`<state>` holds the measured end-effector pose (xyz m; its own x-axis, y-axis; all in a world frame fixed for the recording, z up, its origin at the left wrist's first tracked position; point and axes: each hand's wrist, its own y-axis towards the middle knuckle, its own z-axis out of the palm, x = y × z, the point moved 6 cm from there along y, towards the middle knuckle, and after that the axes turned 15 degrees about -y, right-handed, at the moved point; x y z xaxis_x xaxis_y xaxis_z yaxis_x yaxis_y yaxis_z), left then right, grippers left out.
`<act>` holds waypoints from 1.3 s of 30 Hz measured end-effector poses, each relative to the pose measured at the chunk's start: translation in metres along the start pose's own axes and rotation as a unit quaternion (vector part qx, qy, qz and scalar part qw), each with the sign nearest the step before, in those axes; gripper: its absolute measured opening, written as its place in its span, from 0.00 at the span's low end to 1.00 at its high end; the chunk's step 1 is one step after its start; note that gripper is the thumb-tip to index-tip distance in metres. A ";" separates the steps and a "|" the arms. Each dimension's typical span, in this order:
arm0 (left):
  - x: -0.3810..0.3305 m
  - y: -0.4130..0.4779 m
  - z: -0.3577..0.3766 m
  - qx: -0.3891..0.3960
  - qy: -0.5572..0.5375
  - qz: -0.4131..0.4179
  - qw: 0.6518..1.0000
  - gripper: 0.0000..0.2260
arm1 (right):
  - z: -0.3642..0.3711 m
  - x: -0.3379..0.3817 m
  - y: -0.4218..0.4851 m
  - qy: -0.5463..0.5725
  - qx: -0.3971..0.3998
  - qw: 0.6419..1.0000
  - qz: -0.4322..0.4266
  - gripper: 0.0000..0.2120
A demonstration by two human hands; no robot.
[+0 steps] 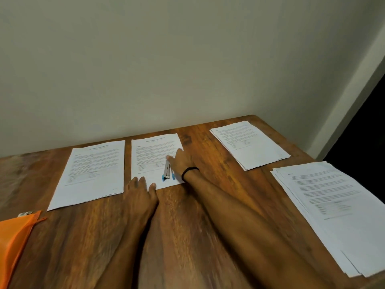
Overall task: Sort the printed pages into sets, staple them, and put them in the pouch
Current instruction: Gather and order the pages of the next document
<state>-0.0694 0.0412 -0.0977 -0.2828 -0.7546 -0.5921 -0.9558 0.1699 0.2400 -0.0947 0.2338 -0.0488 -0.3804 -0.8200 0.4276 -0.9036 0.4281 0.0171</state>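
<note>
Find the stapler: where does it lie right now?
In the head view the stapler lies mid-table on the second paper set from the left, just under the right hand, with the left hand near that set's front edge.

left set (91, 174) flat | middle set (153, 157) flat, blue-and-silver stapler (167, 171) lying on it | far-right set (249, 143) | fanned stack (331, 209) near right | orange pouch (14, 236) at left edge
</note>
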 end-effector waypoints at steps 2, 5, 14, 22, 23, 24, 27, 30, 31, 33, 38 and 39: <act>0.001 -0.001 0.002 -0.003 -0.003 -0.003 1.000 0.21 | -0.020 -0.035 0.003 -0.002 -0.065 0.998 0.012 0.13; 0.004 0.000 0.004 -0.006 0.003 -0.027 1.000 0.24 | -0.060 -0.105 0.003 -0.120 -0.152 0.976 0.104 0.11; -0.002 -0.004 -0.002 -0.031 -0.016 -0.050 0.998 0.23 | -0.103 -0.223 0.001 -0.162 -0.013 0.962 0.219 0.38; -0.009 -0.011 -0.010 -0.056 -0.027 -0.035 0.997 0.19 | -0.113 -0.204 0.003 -0.271 -0.045 0.946 0.174 0.19; -0.010 -0.011 -0.011 -0.057 -0.027 -0.036 0.997 0.18 | -0.113 -0.203 0.000 -0.286 -0.047 0.942 0.168 0.18; -0.011 -0.012 -0.012 -0.058 -0.031 -0.036 0.997 0.18 | -0.112 -0.203 -0.002 -0.296 -0.050 0.940 0.164 0.16; -0.013 -0.016 -0.017 -0.071 -0.065 -0.039 0.995 0.19 | -0.116 -0.195 -0.016 -0.297 -0.061 0.940 0.157 0.11; -0.019 -0.020 -0.027 -0.101 -0.121 -0.050 0.986 0.20 | -0.121 -0.160 -0.043 -0.260 -0.063 0.955 0.127 0.12; -0.022 -0.022 -0.030 -0.114 -0.148 -0.044 0.981 0.19 | -0.119 -0.144 -0.055 -0.254 -0.055 0.959 0.109 0.13; -0.034 -0.031 -0.038 -0.142 -0.188 0.002 0.972 0.15 | -0.108 -0.110 -0.085 -0.237 -0.018 0.968 0.082 0.14; -0.046 -0.059 -0.049 -0.090 -0.265 -0.028 0.960 0.14 | -0.060 -0.036 -0.188 -0.166 0.087 0.981 0.038 0.14; -0.044 -0.064 -0.047 -0.054 -0.310 -0.065 0.947 0.17 | -0.050 -0.023 -0.211 -0.159 0.108 0.981 0.025 0.15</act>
<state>0.0084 0.0339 -0.0513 -0.1877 -0.2429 -0.9517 -0.9815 0.0096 0.1911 0.1146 0.1807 -0.0172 -0.4373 -0.8915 0.1186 -0.8894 0.4091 -0.2041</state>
